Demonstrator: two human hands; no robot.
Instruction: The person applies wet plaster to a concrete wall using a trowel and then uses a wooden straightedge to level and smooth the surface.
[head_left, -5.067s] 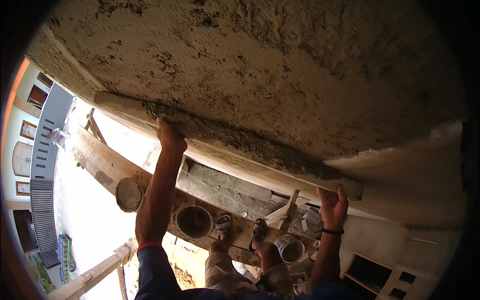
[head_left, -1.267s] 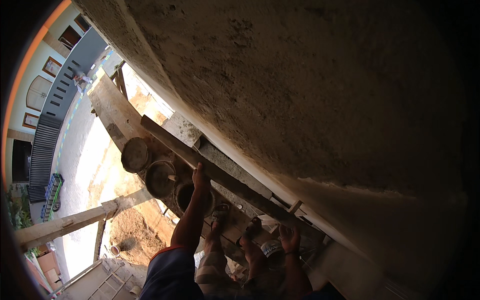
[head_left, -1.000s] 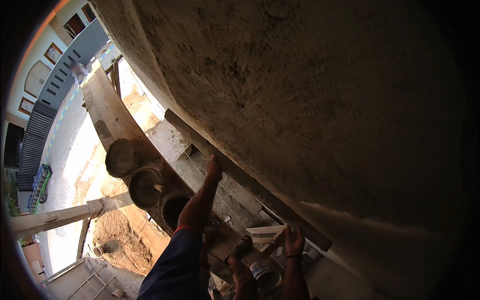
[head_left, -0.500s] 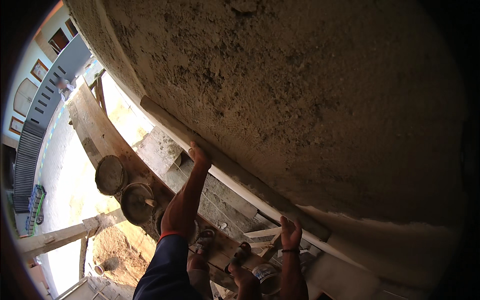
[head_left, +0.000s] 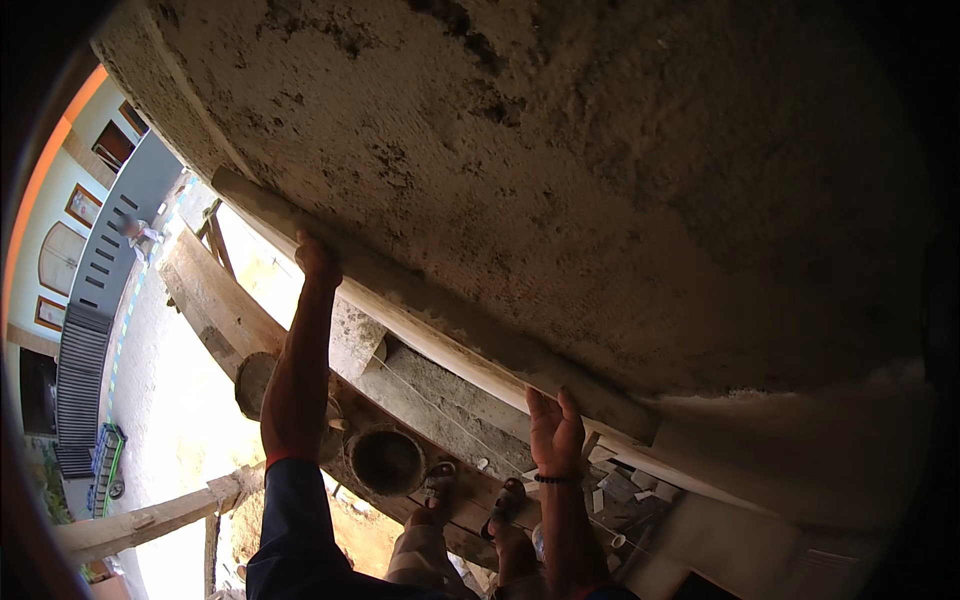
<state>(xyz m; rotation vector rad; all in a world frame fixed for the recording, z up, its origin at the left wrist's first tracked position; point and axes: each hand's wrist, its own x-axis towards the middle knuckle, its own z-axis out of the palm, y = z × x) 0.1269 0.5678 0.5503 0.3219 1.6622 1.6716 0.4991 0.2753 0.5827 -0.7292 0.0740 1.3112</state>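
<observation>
So there's a long, straight grey-brown board (head_left: 450, 318) up against the rough grey-brown plastered wall (head_left: 560, 200), slanting down rightward. Left hand (head_left: 320, 262) has its grip curled onto the lower edge; right hand (head_left: 556, 440) is pretty spread, fingertips touching that edge too.

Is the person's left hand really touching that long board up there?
Touching. The head view shows the left hand closed on the lower edge of the long board, with no gap visible between them.
</observation>
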